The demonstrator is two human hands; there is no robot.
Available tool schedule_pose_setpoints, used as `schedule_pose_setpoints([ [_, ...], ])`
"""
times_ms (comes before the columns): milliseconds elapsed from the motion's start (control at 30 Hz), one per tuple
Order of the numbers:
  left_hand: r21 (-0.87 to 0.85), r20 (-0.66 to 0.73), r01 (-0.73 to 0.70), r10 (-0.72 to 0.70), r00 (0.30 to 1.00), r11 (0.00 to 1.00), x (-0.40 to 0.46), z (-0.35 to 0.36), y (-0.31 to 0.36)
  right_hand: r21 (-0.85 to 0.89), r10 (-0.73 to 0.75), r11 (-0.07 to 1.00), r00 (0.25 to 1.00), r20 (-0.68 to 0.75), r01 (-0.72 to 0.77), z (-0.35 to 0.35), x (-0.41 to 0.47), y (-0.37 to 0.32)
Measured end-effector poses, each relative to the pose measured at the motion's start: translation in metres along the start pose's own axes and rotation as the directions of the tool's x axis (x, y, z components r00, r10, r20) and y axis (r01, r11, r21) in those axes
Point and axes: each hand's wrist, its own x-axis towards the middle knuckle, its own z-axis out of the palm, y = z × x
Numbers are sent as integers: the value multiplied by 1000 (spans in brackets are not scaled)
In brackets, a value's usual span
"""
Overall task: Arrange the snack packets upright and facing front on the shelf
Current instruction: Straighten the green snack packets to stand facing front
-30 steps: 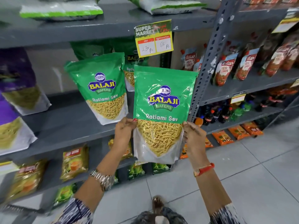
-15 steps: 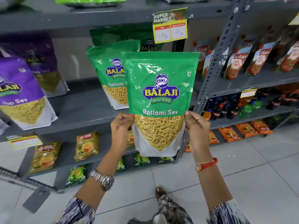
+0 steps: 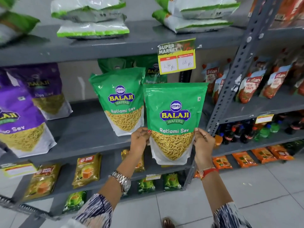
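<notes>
I hold a green Ratlami Sev packet (image 3: 175, 116) upright, label toward me, in front of the grey middle shelf (image 3: 85, 134). My left hand (image 3: 139, 139) grips its lower left edge and my right hand (image 3: 203, 142) grips its lower right edge. Another green Ratlami Sev packet (image 3: 120, 99) stands upright on the shelf just to the left. Behind it, more green packets (image 3: 153, 71) lean at the back. Purple Aloo Sev packets (image 3: 21, 119) stand further left on the same shelf.
A yellow price tag (image 3: 176, 58) hangs from the shelf above. A perforated grey upright post (image 3: 230, 83) rises just right of the held packet. Tomato sauce pouches (image 3: 250, 86) fill the right bay. White-green bags (image 3: 92, 18) lie on the top shelf. Smaller packets line the lower shelves.
The held packet has shifted right and slightly toward the shelf, now beside the standing green packet instead of overlapping it. Both hands keep the same grip.
</notes>
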Motion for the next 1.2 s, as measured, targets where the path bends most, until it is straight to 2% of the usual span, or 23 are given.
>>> schedule_pose_setpoints([
  [100, -10, -73, -26, 25, 997, 1000, 27, 13, 2, -20, -71, 997, 997, 29, 71, 20, 34, -9],
  [200, -39, -89, -45, 42, 995, 998, 56, 24, 7, -22, -113, 993, 992, 48, 114, 39, 66, -18],
  [400, -8, -104, -137, 135, 985, 991, 99, 38, 18, 58, -113, 992, 991, 67, 109, 71, 112, -21],
  [600, -7, -159, -131, 128, 979, 991, 110, 36, 5, 50, -78, 996, 979, 187, 69, 82, 131, 1],
  [800, 78, -191, -184, 196, 962, 980, 111, 38, -3, 16, -116, 993, 965, 233, 115, 76, 140, 13],
  [900, 191, -205, -205, 243, 948, 960, 106, 37, -13, 15, -60, 998, 942, 330, 58, 71, 139, 23],
  [1033, 237, -164, -131, 173, 971, 963, 104, 36, -26, -28, 10, 1000, 918, 397, 1, 67, 131, 35],
  [1200, 93, -190, 21, -3, 982, 995, 108, 37, -24, -14, -6, 1000, 910, 414, 13, 66, 124, 35],
])
